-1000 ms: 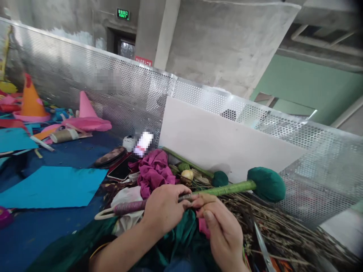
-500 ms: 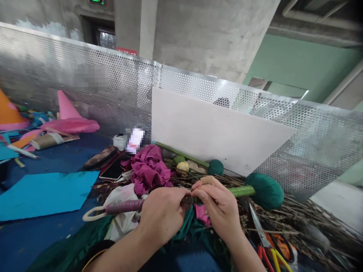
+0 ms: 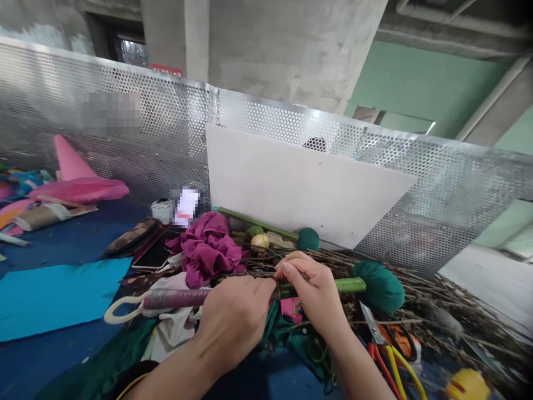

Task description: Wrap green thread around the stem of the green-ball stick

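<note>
A green stick (image 3: 348, 285) ends on the right in a dark green padded ball (image 3: 380, 286) and on the left in a purple-wrapped handle (image 3: 177, 299) with a cream loop (image 3: 120, 311). My left hand (image 3: 235, 311) is wrapped round the middle of this stick. Just right of it, my right hand (image 3: 310, 283) has thumb and fingers pinched together over the stick; whatever thin piece they hold is too small to make out. Dark green cloth (image 3: 277, 328) and a pink scrap (image 3: 290, 309) lie beneath the hands.
Magenta cloth (image 3: 212, 247), dry twigs (image 3: 437, 300) and a smaller green-ended stick (image 3: 308, 239) lie behind the hands. Scissors (image 3: 372, 325) and yellow-handled pliers (image 3: 402, 372) are at right. A blue sheet (image 3: 62, 294) lies left; a white board (image 3: 300, 183) leans on perforated metal.
The view has shifted right, so most things appear farther left. My right hand has moved slightly closer over the stick, still pinched. A yellow object has come into view at lower right.
</note>
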`<state>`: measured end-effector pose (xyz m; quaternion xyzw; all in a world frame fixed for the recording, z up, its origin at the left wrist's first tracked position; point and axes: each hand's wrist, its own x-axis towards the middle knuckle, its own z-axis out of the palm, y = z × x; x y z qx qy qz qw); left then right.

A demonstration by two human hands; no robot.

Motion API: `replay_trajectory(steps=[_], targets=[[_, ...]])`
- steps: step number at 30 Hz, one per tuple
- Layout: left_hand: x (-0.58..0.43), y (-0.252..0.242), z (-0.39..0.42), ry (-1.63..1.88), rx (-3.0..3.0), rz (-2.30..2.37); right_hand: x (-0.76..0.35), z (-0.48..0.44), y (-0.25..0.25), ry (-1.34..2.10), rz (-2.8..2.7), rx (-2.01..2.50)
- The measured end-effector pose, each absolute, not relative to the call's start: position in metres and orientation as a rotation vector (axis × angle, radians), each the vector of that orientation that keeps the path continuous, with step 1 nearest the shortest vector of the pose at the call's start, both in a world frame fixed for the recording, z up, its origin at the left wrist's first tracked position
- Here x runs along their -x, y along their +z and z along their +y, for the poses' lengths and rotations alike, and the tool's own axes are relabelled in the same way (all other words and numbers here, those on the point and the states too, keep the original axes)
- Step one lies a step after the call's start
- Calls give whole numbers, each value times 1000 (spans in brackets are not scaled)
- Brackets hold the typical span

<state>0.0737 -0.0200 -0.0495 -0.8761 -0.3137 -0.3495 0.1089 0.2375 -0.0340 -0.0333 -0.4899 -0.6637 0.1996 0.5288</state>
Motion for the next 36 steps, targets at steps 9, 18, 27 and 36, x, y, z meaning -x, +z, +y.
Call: replay_trajectory(steps=[9, 18, 27, 36], targets=[[-72, -49, -16, -961, 2576, -683, -237, -33, -32, 536, -1588, 1223], [-65, -43, -13, -1016, 2589, -770, -255, -38, -22, 714, -1504, 1193], [-40, -34, 8, -1072, 2598, -1098, -351, -66, -4, 846, -1053, 1279], [-26, -18, 14, -1021, 2888, -1573, -407, -44, -30, 449, -896, 1402]])
